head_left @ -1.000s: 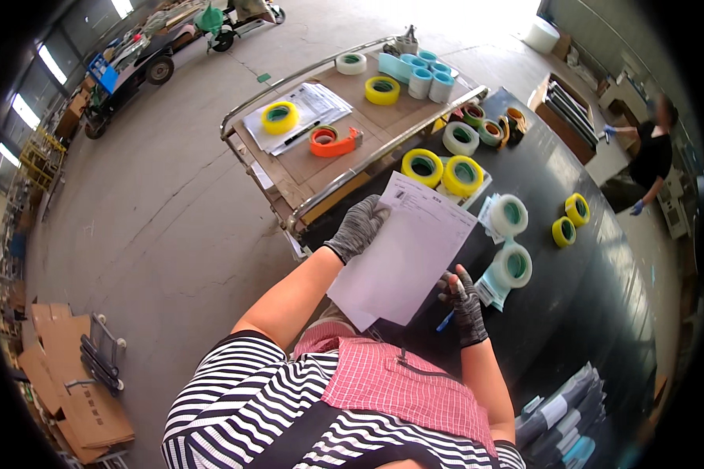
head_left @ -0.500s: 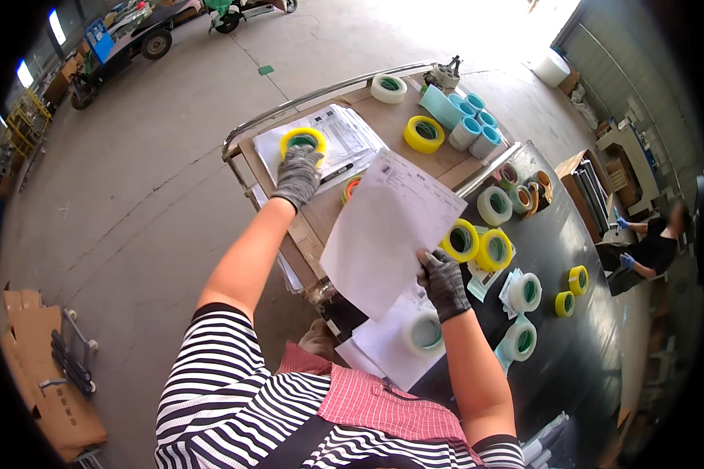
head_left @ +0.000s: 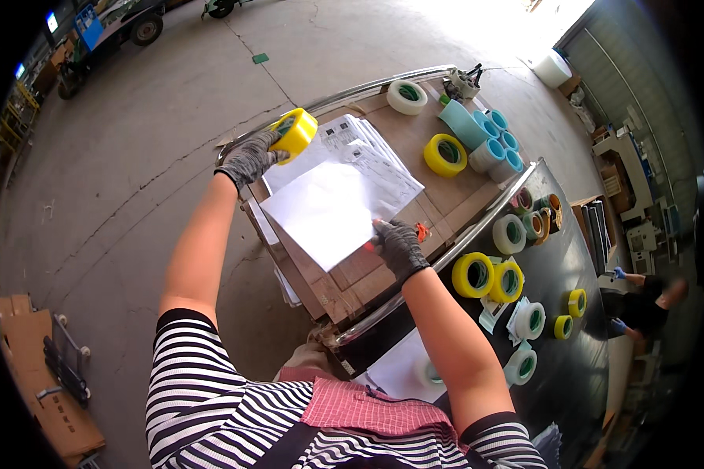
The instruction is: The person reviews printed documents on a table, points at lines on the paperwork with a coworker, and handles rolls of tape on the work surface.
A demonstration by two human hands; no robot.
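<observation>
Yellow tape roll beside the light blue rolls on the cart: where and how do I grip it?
Probably pinch the yellow tape roll by its left wall, from above, thumb inside the hole: it lies flat, hole up, light blue rolls close on its right.

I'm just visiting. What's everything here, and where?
Held tape roll: one, yellow, left hand
Held sheet: one, white, right hand
Cart: one, brown top, ahead
Paper stack: one, white, cart
Cart's tape rolls: at least two, yellow and clear, right of papers
Cylinders: at least five, light blue, cart's right end
Table: one, black, right
Table's yellow rolls: four, yellow, table
Clear rolls: at least four, whitish, table
Smaller rolls: several, brownish, table's far end
Another person: one, black clothes, right
Cardboard: several, brown, lower left
Trolley: one, dark, beside cardboard
Vehicle: one, dark, upper left
Hands: two, grey gloves, above cart
</observation>
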